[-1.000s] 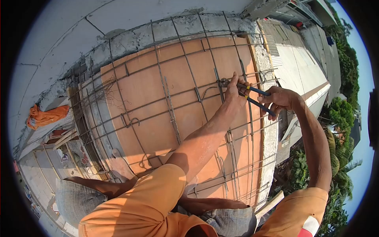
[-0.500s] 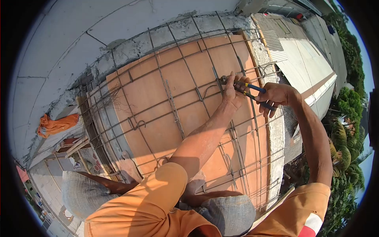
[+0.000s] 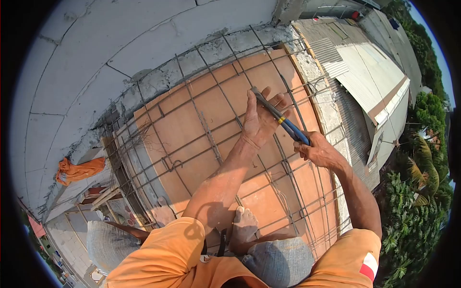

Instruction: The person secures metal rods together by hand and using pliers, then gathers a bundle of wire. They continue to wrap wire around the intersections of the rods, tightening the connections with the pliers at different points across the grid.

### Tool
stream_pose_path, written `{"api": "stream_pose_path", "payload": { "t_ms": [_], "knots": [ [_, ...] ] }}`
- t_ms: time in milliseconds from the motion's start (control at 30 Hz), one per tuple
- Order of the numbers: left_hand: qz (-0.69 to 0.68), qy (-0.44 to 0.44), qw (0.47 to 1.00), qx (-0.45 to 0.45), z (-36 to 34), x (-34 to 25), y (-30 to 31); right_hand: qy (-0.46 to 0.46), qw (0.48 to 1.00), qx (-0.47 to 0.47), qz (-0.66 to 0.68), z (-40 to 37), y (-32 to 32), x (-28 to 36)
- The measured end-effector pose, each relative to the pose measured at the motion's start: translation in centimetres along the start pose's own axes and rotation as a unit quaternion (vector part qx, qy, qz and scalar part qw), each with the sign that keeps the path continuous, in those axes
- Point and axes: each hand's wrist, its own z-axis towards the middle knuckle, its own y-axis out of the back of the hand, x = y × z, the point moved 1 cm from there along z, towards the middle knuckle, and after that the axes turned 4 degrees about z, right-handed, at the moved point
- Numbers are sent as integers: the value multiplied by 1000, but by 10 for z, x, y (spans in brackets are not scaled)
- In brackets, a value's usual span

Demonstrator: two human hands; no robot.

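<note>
My right hand is wrapped around the blue handle ends of a pair of pincers, which have yellow bands and a dark metal head. The tool points up and left, its handles together. My left hand is palm up with fingers apart, just behind the metal head, which passes across the fingers near the thumb. Below both hands lies a grid of steel rebar over orange-brown formwork panels.
My bare foot stands among the bars. A rough concrete edge borders the panels on the right, with metal roofing beyond. A block wall rises at upper left. An orange cloth hangs at left, near loose tie wires.
The pincers' handles have closed together and the tool has swung to point up-left. My left hand has moved left and opened its fingers; my right hand has moved down and left.
</note>
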Motion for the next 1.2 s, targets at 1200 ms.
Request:
{"api": "stream_pose_path", "payload": {
  "t_ms": [1200],
  "knots": [
    [14, 202, 979, 25, -119, -13, 47, 84, 734, -14, 674, -63, -223, -40]
  ]
}}
